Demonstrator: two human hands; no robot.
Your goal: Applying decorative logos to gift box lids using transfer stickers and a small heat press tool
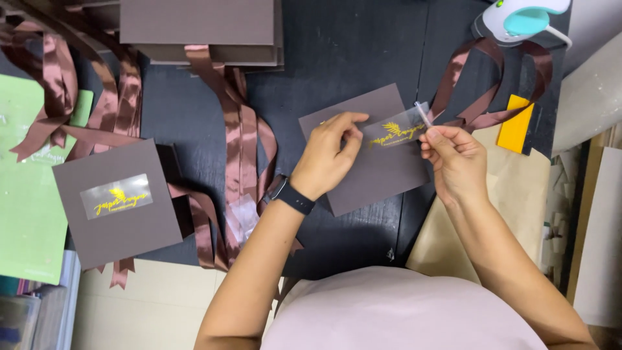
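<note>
Both hands are over the brown card: the left hand (329, 155) presses its fingertips down on the left end of a clear sticker (396, 131) with gold lettering, while the right hand (455, 157) pinches the sticker's right end between thumb and fingers, peeling edge lifted just off the surface. Now from big to small: the black desk (343, 58) carries everything. A green mat (26, 214) lies at its left edge, partly under a brown box lid (120, 204) that already wears the same kind of clear gold sticker. A stack of brown boxes (201, 29) sits at the top, with shiny brown ribbons (240, 139) trailing down between lid and card. The brown card (376, 172) lies at the centre, tilted, the sticker resting across its upper right corner. A white and teal glue gun (521, 18) stands at the top right, and a small yellow scraper (516, 123) lies just beside the ribbon loop there.
</note>
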